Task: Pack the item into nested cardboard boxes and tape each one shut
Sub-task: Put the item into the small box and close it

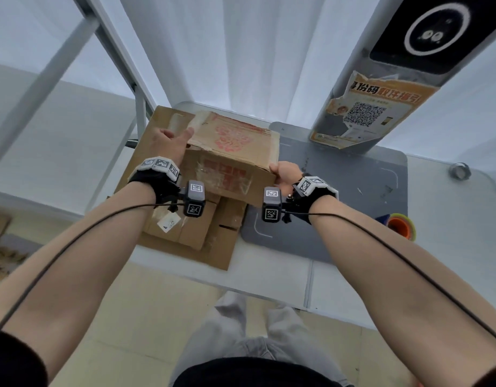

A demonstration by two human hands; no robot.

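Printed cardboard box [233,152] — left hand [171,141] open against its far-left flap, right hand [284,171] gripping its near-right corner — flap-closing step; tape roll [400,226], right of box, likely needed next.

— Hidden behind the cardboard box [233,152]: right hand [284,174] fingertips, smaller boxes [196,224] partly.
— Box contents: unseen. Tape roll [459,171]: too small to tell. Orange roll [400,226]: partly covered by forearm.
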